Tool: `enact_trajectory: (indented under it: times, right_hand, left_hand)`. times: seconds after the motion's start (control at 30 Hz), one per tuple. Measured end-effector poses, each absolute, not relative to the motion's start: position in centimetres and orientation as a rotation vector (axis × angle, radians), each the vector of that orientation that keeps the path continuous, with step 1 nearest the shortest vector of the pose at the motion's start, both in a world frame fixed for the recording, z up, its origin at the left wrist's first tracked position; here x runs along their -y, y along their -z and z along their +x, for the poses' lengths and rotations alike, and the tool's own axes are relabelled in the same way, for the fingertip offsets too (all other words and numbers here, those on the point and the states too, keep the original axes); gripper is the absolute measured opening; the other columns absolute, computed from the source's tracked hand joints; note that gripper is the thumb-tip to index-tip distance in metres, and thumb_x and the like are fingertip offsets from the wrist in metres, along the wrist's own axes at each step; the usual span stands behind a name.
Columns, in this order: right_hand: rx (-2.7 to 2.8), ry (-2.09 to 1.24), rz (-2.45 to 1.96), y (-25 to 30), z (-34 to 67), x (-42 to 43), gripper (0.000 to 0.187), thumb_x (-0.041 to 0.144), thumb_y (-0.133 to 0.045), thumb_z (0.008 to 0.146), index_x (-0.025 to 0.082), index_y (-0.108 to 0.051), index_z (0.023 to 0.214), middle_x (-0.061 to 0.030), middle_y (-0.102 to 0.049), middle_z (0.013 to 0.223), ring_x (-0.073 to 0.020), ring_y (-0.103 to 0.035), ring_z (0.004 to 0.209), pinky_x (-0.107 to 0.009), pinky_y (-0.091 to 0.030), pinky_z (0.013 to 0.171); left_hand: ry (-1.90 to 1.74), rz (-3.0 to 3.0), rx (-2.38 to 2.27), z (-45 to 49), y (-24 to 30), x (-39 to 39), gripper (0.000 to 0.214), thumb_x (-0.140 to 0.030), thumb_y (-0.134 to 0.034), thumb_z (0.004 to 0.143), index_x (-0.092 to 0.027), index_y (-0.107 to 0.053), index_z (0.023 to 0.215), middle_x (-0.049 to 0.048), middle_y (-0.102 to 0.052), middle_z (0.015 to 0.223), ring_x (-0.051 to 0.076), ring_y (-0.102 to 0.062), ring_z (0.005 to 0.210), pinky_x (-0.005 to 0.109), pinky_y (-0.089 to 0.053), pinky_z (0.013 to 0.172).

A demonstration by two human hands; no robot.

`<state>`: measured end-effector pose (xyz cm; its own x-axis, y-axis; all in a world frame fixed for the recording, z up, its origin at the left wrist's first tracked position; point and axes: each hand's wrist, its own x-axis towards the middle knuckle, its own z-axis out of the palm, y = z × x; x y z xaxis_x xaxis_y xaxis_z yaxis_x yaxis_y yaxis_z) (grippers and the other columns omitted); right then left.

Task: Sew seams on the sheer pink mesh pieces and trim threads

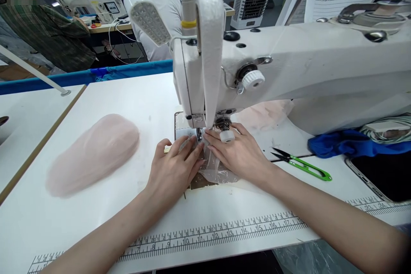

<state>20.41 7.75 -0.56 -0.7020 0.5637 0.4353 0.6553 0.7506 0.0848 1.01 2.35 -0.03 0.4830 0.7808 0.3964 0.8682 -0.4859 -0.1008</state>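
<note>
A white sewing machine [282, 60] stands before me, its presser foot [199, 133] low over the metal plate. Under both hands lies a thin, sheer piece of fabric [215, 170], reaching up to the foot. My left hand [175, 160] rests flat to the left of the needle area, fingers stretched forward on the plate and fabric edge. My right hand [239, 150] lies flat on the fabric at the right, its fingertips close to the foot and partly behind a white knob. The needle tip itself is too small to make out.
A pale pink sheer fabric piece [96, 154] lies left; more pink fabric [266, 113] sits behind the machine head. Green thread snips [305, 166], a blue cloth [340, 143] and a phone [382, 175] lie right. A printed ruler [192, 239] runs along the front edge. Two people sit beyond.
</note>
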Motion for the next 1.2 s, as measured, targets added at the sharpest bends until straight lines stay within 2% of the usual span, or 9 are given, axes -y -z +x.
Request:
enact_trajectory:
  times: [0.13, 0.2, 0.3, 0.43, 0.53, 0.6, 0.77, 0.93, 1.2]
  right_hand:
    - [2.549, 0.251, -0.856, -0.4, 20.9, -7.2, 0.022, 0.013, -0.052, 0.093, 0.017, -0.072, 0.101, -0.0055, -0.075, 0.096, -0.0213, -0.062, 0.095, -0.037, -0.042, 0.087]
    - [2.559, 0.064, -0.878, -1.3, 21.3, -6.5, 0.018, 0.026, -0.056, 0.093, 0.019, -0.072, 0.098, -0.0037, -0.074, 0.097, -0.0186, -0.063, 0.084, -0.033, -0.045, 0.075]
    - [2.636, -0.285, -0.980, -2.4, 21.8, -5.5, 0.032, 0.047, -0.067, 0.083, 0.021, -0.069, 0.100, -0.0016, -0.069, 0.106, -0.0148, -0.063, 0.071, -0.028, -0.043, 0.058]
    - [2.638, -0.481, -1.074, -3.0, 21.8, -4.9, 0.010, 0.024, -0.056, 0.093, 0.019, -0.063, 0.089, 0.0000, -0.067, 0.096, -0.0106, -0.060, 0.063, -0.024, -0.036, 0.051]
    - [2.509, -0.552, -1.156, -2.7, 21.5, -5.1, 0.018, 0.023, -0.046, 0.098, 0.019, -0.058, 0.087, 0.0026, -0.064, 0.071, -0.0097, -0.054, 0.052, -0.024, -0.034, 0.048]
    - [2.448, -0.537, -1.162, -2.2, 21.3, -5.3, 0.017, 0.024, -0.043, 0.099, 0.019, -0.057, 0.091, 0.0028, -0.062, 0.067, -0.0106, -0.053, 0.052, -0.024, -0.034, 0.049]
    - [2.481, -0.317, -1.018, -1.1, 21.0, -6.0, 0.010, 0.019, -0.057, 0.091, 0.017, -0.063, 0.098, -0.0036, -0.067, 0.085, -0.0157, -0.062, 0.074, -0.025, -0.041, 0.058]
    - [2.375, 0.033, -1.037, -0.6, 21.0, -6.3, 0.027, 0.020, -0.045, 0.097, 0.020, -0.071, 0.094, -0.0028, -0.068, 0.084, -0.0117, -0.058, 0.062, -0.024, -0.031, 0.047]
    - [2.324, 0.023, -1.076, -0.2, 20.7, -6.9, 0.025, 0.025, -0.048, 0.097, 0.027, -0.072, 0.103, 0.0034, -0.067, 0.064, -0.0104, -0.058, 0.053, -0.023, -0.033, 0.049]
  left_hand:
    - [0.478, -2.444, 1.398, 1.0, -0.2, -2.3, 0.030, -0.024, -0.049, 0.096, -0.023, -0.063, 0.123, 0.0068, -0.068, 0.122, 0.027, -0.058, 0.114, 0.046, -0.035, 0.089]
    - [0.520, -2.447, 1.391, 0.9, -0.5, -2.1, 0.028, -0.022, -0.050, 0.096, -0.024, -0.064, 0.120, 0.0047, -0.069, 0.120, 0.027, -0.060, 0.109, 0.045, -0.035, 0.088]
    - [0.553, -2.605, 1.411, 0.5, -1.1, -1.9, 0.028, -0.025, -0.049, 0.096, -0.022, -0.063, 0.119, 0.0047, -0.070, 0.118, 0.023, -0.062, 0.098, 0.041, -0.036, 0.084]
    - [0.504, -2.853, 1.434, -0.1, -1.6, -2.1, 0.038, -0.045, -0.057, 0.089, -0.021, -0.062, 0.119, 0.0069, -0.066, 0.123, 0.021, -0.063, 0.095, 0.040, -0.037, 0.082]
    - [0.574, -2.857, 1.505, -0.1, -1.7, -2.3, 0.021, -0.028, -0.048, 0.097, -0.022, -0.065, 0.106, 0.0027, -0.069, 0.114, 0.017, -0.063, 0.090, 0.036, -0.038, 0.081]
    - [0.640, -2.863, 1.611, 0.1, -2.0, -2.5, 0.023, -0.020, -0.042, 0.099, -0.022, -0.065, 0.099, -0.0001, -0.071, 0.105, 0.014, -0.061, 0.083, 0.032, -0.041, 0.078]
    - [0.655, -2.816, 1.799, 0.6, -3.0, -3.3, 0.021, -0.026, -0.040, 0.099, -0.021, -0.060, 0.097, -0.0007, -0.067, 0.083, 0.015, -0.059, 0.073, 0.028, -0.045, 0.065]
    - [0.622, -2.805, 1.789, 0.6, -2.8, -4.3, 0.019, -0.017, -0.045, 0.093, -0.018, -0.063, 0.099, 0.0035, -0.065, 0.096, 0.016, -0.063, 0.076, 0.029, -0.049, 0.064]
    - [0.576, -2.831, 1.830, 0.9, -2.7, -5.5, 0.030, -0.010, -0.047, 0.087, -0.022, -0.073, 0.095, 0.0033, -0.063, 0.094, 0.017, -0.062, 0.078, 0.029, -0.049, 0.064]
